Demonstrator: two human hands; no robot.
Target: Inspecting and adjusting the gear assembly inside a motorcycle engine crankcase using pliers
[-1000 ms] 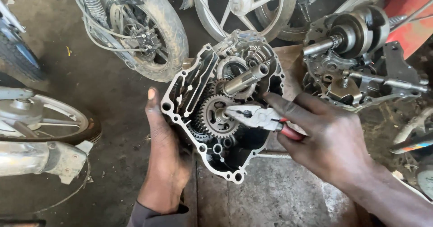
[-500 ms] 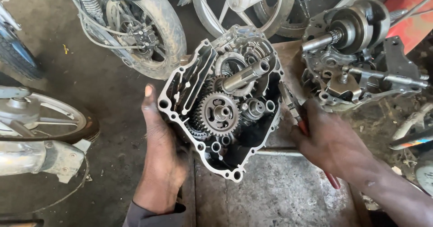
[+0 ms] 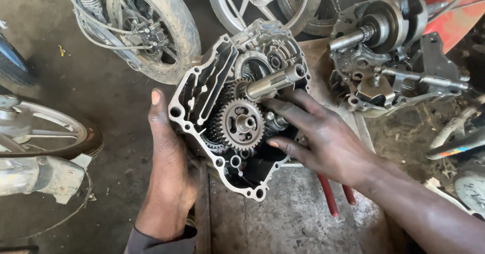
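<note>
1. The engine crankcase half [image 3: 237, 107] lies open on the concrete slab [image 3: 283, 218], tipped up toward the motorcycle rear wheel [image 3: 172, 27]. Its cover is off and the insides show: a large toothed gear [image 3: 241, 124] sits on its shaft, with a steel main shaft [image 3: 273, 82] sticking out above it. As I judge it, the case is split and the gear cluster is still seated, so the gear work is unfinished.
2. The other crankcase half with the crankshaft [image 3: 394, 47] sits apart, toward the slab's far right corner.
3. The left hand [image 3: 169, 173] lies flat against the case's left edge, fingers [image 3: 157, 117] straight and together, steadying it rather than gripping.
4. The right hand [image 3: 328, 143] reaches in from the right with fingers [image 3: 288, 105] spread; the tips touch parts just right of the large gear. It holds nothing that I can see.
5. Red-handled pliers [image 3: 333, 196] lie on the slab, partly under the right wrist.
</note>
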